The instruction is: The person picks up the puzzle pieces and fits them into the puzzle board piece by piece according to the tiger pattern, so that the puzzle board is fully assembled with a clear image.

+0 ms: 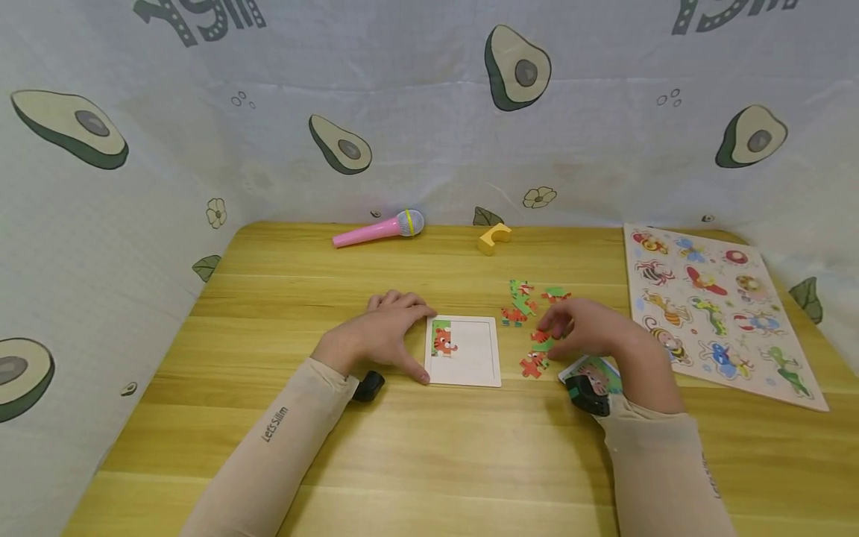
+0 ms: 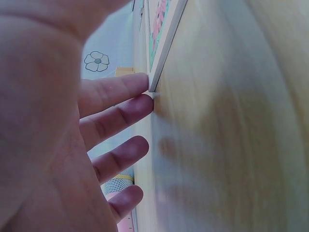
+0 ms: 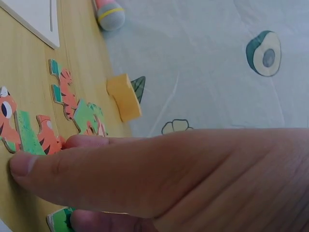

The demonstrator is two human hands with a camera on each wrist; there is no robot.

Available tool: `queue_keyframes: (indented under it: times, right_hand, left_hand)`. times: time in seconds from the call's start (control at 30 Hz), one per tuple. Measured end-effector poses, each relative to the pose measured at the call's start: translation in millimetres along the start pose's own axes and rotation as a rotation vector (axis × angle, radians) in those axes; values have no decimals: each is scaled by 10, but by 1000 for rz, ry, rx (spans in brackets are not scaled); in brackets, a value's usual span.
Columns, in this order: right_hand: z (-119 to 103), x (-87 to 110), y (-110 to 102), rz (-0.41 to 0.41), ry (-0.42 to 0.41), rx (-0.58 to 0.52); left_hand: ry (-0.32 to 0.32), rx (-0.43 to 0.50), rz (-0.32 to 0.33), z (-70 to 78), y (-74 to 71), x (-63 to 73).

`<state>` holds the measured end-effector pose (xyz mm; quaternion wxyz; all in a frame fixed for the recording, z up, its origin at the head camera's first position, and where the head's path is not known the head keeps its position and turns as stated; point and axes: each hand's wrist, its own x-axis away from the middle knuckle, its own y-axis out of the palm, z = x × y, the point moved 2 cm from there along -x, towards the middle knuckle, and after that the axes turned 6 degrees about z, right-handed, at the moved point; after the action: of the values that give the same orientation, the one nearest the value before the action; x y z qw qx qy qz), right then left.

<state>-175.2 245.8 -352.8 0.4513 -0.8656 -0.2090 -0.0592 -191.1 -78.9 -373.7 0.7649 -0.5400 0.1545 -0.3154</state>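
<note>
A white square puzzle tray (image 1: 476,358) lies on the wooden table, with a tiger-face puzzle piece (image 1: 441,339) at its upper left inside. My left hand (image 1: 379,335) touches the tray's left corners, thumb at the near one and forefinger at the far one; its fingers look fairly straight in the left wrist view. To the right of the tray, my right hand (image 1: 593,332) pinches a green-and-orange puzzle piece (image 3: 29,133) between thumb and forefinger, low over the table. Several loose tiger puzzle pieces (image 1: 514,316) lie beside it. Another green piece (image 3: 60,218) sits by its lower fingers.
A pink toy microphone (image 1: 369,233) and a yellow arched block (image 1: 494,239) lie along the back edge. At the right is a large insect picture board (image 1: 721,317). A picture card (image 1: 607,373) is partly hidden beneath my right wrist. Avocado-printed cloth (image 1: 429,112) hangs behind.
</note>
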Motion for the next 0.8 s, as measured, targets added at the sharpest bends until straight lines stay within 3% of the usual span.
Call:
queue_keyframes:
  times: [0.43,0.6,0.8]
  right_hand:
    - [5,-44,3,74,0,-16]
    - [-34,-28,12,44,-5,-35]
    - [-91,-2,72,-53,-33,-66]
  left_hand:
    - [3,5,10,-7,2,2]
    - [4,9,15,-15,9,3]
    - [8,1,16,-7,7,6]
